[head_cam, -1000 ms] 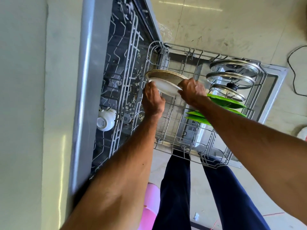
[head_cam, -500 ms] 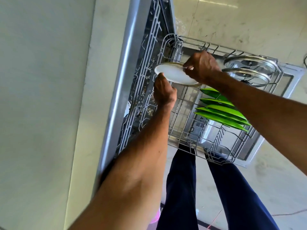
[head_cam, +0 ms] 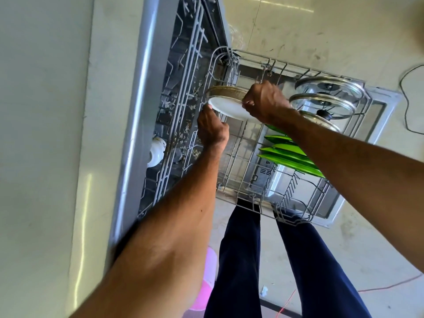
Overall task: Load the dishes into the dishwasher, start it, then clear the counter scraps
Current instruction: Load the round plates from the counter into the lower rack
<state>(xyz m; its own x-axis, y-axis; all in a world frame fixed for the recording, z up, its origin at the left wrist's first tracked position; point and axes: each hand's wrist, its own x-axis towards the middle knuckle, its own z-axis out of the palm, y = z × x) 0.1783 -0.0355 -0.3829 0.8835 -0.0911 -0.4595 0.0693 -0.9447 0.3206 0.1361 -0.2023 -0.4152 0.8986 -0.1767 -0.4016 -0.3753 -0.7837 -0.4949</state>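
Observation:
A white plate [head_cam: 229, 109] with a soiled brown rim is tilted on edge over the far left part of the pulled-out lower rack [head_cam: 243, 198]. My right hand [head_cam: 266, 103] grips its right rim from above. My left hand [head_cam: 212, 128] holds its left lower rim, fingertips on the edge. Several green plates [head_cam: 291, 157] stand in the rack's right side under my right forearm. Three glass pot lids [head_cam: 325, 97] stand at the rack's far right. The open dishwasher [head_cam: 146, 92] is on the left.
A white cup [head_cam: 156, 151] sits in the upper rack [head_cam: 181, 115] inside the machine, among food scraps. The open door [head_cam: 378, 115] lies under the lower rack. A pink object [head_cam: 207, 285] is by my legs. Cables [head_cam: 410, 106] lie on the floor at right.
The plate came down a little over the rack's left side, both hands staying on its rims. The camera view swung left, then back right.

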